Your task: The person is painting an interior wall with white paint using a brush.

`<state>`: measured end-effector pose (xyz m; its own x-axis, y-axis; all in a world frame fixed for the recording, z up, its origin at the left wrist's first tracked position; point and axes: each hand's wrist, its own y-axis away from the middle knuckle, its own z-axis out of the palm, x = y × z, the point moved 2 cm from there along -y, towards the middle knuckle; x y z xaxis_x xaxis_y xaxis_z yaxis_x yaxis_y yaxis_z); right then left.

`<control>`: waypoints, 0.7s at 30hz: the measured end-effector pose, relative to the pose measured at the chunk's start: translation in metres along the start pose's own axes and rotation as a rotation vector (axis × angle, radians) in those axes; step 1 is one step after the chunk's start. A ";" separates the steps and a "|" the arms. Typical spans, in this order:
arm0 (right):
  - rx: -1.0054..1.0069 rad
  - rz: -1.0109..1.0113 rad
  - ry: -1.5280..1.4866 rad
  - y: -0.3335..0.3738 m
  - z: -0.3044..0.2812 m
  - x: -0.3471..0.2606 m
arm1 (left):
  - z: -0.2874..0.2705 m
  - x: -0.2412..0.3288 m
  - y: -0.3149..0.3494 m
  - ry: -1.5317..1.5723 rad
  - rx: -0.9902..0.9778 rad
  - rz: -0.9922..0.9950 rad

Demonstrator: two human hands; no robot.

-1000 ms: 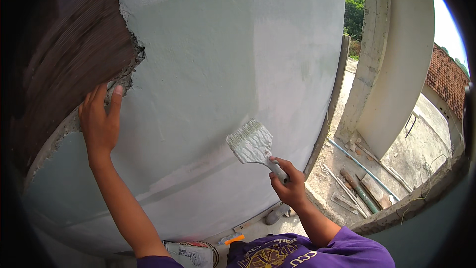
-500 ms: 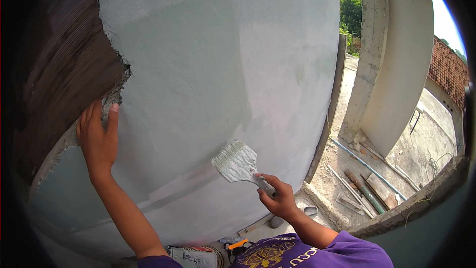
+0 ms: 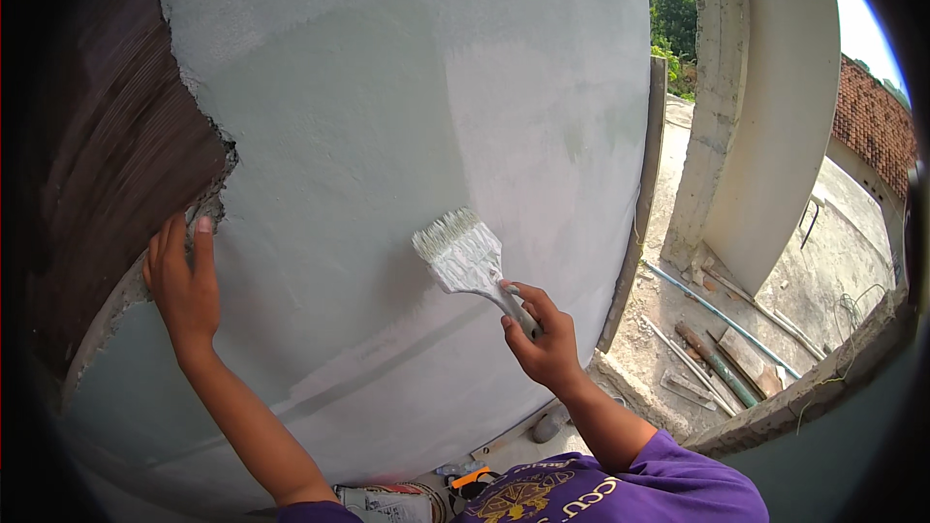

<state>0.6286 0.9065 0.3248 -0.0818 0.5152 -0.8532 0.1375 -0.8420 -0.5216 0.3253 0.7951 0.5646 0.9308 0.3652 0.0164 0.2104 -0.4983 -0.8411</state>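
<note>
In my right hand (image 3: 547, 337) is a wide paintbrush (image 3: 467, 260), gripped by its handle. Its bristles and broad body are coated in pale paint and point up and left, in front of the wall (image 3: 358, 126); whether they touch it I cannot tell. The wall has a grey-green patch on the left and paler, whitish areas on the right and below. My left hand (image 3: 184, 281) rests with spread fingers on the rough, broken plaster edge beside a dark brown grooved surface (image 3: 116, 136).
Below the wall are a paint container (image 3: 392, 502) and an orange-handled item (image 3: 471, 476). To the right, beyond the wall's edge, pipes (image 3: 717, 318) and wood scraps lie on a concrete floor near a pillar (image 3: 715, 107). A low ledge (image 3: 804, 397) runs along the lower right.
My right hand has lifted the paintbrush higher along the wall. My left hand stays at the broken edge, while the whole view has shifted slightly.
</note>
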 end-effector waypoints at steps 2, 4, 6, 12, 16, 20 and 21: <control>-0.020 0.020 0.000 0.003 0.002 -0.002 | 0.000 -0.002 -0.001 0.007 -0.006 -0.004; -0.023 0.035 -0.002 0.008 0.002 -0.004 | 0.000 -0.003 -0.002 -0.025 0.019 -0.012; -0.028 0.129 -0.021 0.012 0.001 -0.007 | 0.000 -0.004 -0.002 -0.020 0.017 -0.002; -0.006 0.039 -0.056 0.000 0.000 -0.015 | -0.004 -0.002 0.000 0.005 0.005 0.005; -0.036 0.179 0.017 0.009 0.004 -0.014 | -0.008 -0.001 -0.001 -0.029 -0.028 -0.016; -0.021 0.143 -0.001 0.012 -0.002 -0.018 | -0.010 -0.001 0.000 -0.037 -0.036 0.013; -0.022 0.106 -0.009 0.010 -0.003 -0.020 | -0.010 -0.001 0.000 -0.035 -0.042 0.004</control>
<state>0.6344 0.8885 0.3364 -0.0747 0.4222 -0.9034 0.1675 -0.8877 -0.4288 0.3275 0.7873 0.5701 0.9208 0.3900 -0.0062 0.2200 -0.5324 -0.8174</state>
